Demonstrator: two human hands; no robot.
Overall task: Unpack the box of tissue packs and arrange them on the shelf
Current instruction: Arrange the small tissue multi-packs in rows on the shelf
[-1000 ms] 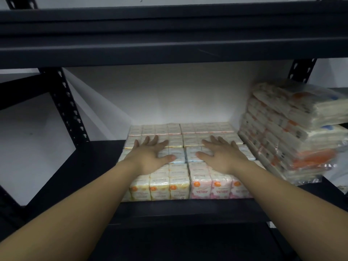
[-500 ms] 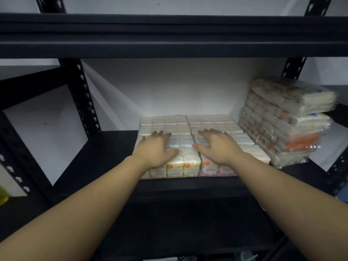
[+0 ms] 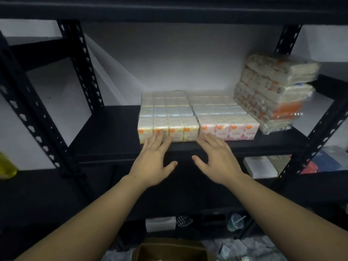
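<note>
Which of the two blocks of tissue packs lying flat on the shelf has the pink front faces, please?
The right-hand block, next to the tall wrapped stack. Its front packs are pink; the left-hand block's front packs are yellow.

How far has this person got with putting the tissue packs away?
Done: two blocks of tissue packs sit side by side on the shelf, beside a wrapped stack. In hand: nothing; the left hand and right hand are open at the blocks' front edge. Left: the cardboard box below is open, its contents too dim to judge.
</note>
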